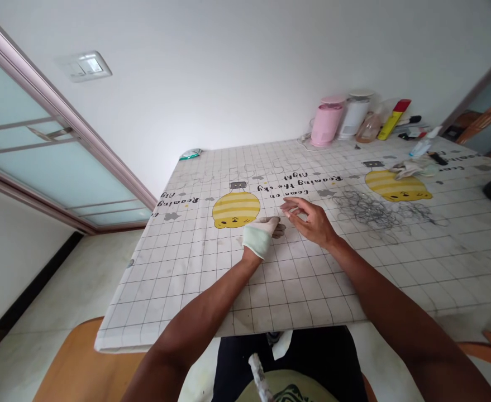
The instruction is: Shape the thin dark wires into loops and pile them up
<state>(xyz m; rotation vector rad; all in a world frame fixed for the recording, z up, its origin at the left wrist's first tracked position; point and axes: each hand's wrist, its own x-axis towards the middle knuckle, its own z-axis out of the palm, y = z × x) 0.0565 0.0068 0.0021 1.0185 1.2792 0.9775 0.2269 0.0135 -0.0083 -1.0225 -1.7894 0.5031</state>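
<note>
Strands (366,211) are lying loose on bench (304,285), likely giving right-side reach. Gloved left grip (266,231) is sitting curled, can't tell on what; bare right grip (310,223) is hovering beside, fingers apart, probably allowing finer feel.

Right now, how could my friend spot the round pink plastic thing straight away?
On the white, grid-patterned tablecloth, look along the white wall. The upright pink plastic cylinder starts the standing row at its left end. The similar white cylinder beside it isn't pink.
</note>
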